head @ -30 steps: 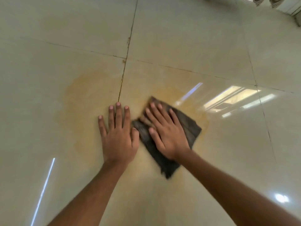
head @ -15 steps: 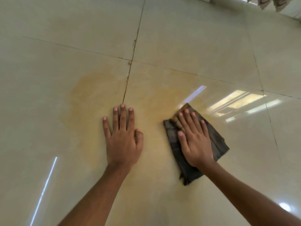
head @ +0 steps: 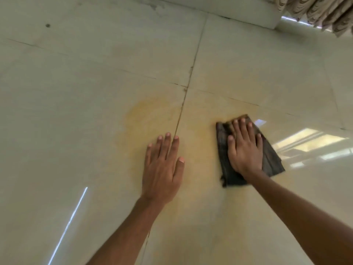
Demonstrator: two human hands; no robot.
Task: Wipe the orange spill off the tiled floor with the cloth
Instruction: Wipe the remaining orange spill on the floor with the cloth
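A pale orange spill [head: 150,115] stains the glossy cream tiled floor [head: 76,73], spreading across a grout line on both sides. A dark, folded cloth [head: 271,159] lies on the spill's right part. My right hand [head: 243,148] presses flat on the cloth, fingers spread and pointing away from me. My left hand [head: 162,165] rests flat on the bare floor to the cloth's left, palm down, fingers apart, holding nothing. A gap of tile separates the two hands.
A white wall base or ledge [head: 248,14] runs along the far side. Patterned curtain fabric [head: 321,10] hangs at the top right. Bright window reflections [head: 309,144] glare on the tile right of the cloth. A dark speck [head: 47,25] marks the far-left tile.
My right hand has slid the cloth to the right, away from my left hand, across the spill. My left hand has stayed planted. The camera has tilted up a little.
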